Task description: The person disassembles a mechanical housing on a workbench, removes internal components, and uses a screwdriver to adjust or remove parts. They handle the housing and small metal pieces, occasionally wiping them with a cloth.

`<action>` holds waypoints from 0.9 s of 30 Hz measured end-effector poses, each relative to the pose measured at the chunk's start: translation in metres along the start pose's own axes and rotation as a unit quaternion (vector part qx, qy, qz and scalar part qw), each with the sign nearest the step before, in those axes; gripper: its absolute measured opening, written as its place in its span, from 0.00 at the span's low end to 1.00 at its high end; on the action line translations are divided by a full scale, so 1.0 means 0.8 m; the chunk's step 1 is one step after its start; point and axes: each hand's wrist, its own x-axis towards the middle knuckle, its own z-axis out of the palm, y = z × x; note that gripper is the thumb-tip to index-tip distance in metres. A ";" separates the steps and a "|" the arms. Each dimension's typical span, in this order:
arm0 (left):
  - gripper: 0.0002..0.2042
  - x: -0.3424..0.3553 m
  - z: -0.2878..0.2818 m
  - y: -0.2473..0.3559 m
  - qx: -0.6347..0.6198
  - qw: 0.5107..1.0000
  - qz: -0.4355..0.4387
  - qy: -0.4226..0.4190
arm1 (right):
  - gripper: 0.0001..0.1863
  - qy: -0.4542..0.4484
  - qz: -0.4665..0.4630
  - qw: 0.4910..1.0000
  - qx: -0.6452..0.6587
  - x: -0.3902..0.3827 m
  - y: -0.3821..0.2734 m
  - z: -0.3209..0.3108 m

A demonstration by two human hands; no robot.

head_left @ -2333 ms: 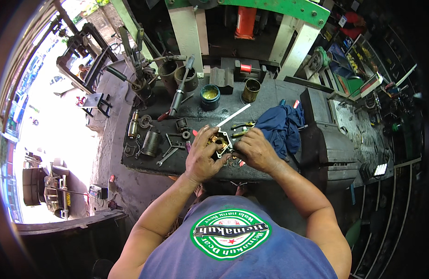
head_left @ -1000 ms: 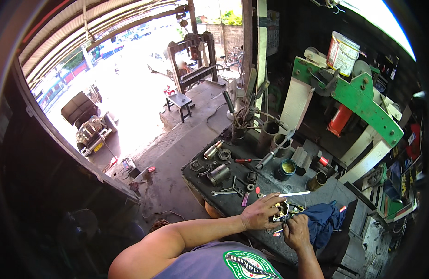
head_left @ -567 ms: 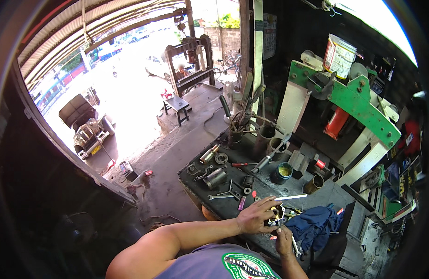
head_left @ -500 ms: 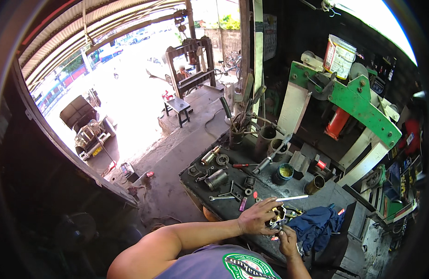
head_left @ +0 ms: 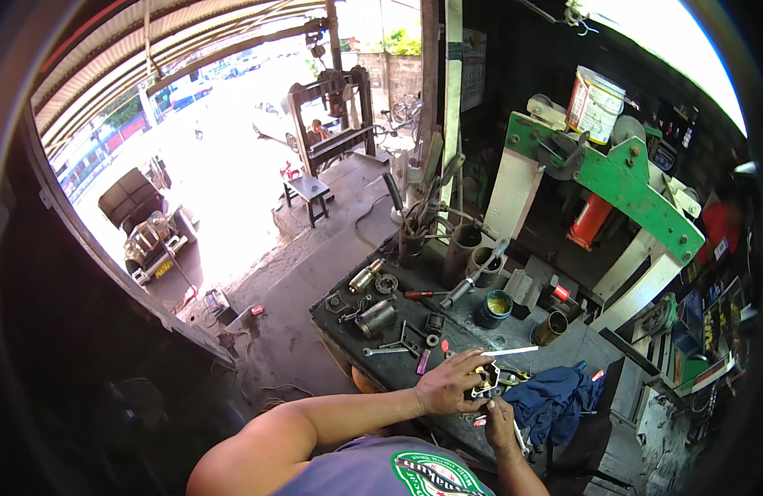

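Observation:
My left hand (head_left: pixel 449 385) is closed round a small metal housing (head_left: pixel 495 377) with a pale rim and brass-coloured parts inside. At its lower edge, my right hand (head_left: pixel 501 422) pinches a small dark piece that I cannot make out. A thin white strip (head_left: pixel 514 351) lies just beyond my left fingers. Beside my right hand is a crumpled dark blue cloth (head_left: pixel 555 398). Left of the hands lie spanners (head_left: pixel 386 351), a purple object (head_left: pixel 424 361), a metal cylinder (head_left: pixel 376 319) and a red-handled screwdriver (head_left: pixel 423 294).
The dark workbench (head_left: pixel 340 318) also bears a tin of yellowish grease (head_left: pixel 496 306), an open metal cup (head_left: pixel 551 328) and a pot of tools (head_left: pixel 410 246). Behind stands a green and white press frame (head_left: pixel 613 178) with a bucket (head_left: pixel 595 103) on top. A hooded vehicle (head_left: pixel 147 231) is outside.
The whole view has shifted slightly, so the bench things appear a little farther left. Both hands stay together at the housing, with the fingers only slightly moved.

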 end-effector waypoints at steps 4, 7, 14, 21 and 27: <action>0.23 -0.004 -0.005 -0.001 0.014 1.000 0.003 -0.015 | 0.12 -0.006 -0.106 0.937 -0.332 0.001 -0.035 -0.017; 0.22 -0.005 0.000 -0.001 0.024 0.999 0.007 -0.022 | 0.07 -0.051 -0.190 0.762 -0.617 0.009 -0.096 -0.031; 0.20 -0.006 0.005 -0.005 0.005 1.000 0.003 -0.008 | 0.13 -0.032 -0.114 0.899 -0.422 0.015 -0.036 -0.034; 0.23 -0.012 -0.001 -0.006 -0.006 1.000 -0.008 -0.028 | 0.17 -0.019 -0.066 0.968 -0.240 -0.006 -0.007 -0.016; 0.24 -0.007 0.002 -0.003 0.011 0.999 -0.003 -0.036 | 0.07 -0.136 -0.168 0.738 -0.639 0.023 -0.119 -0.038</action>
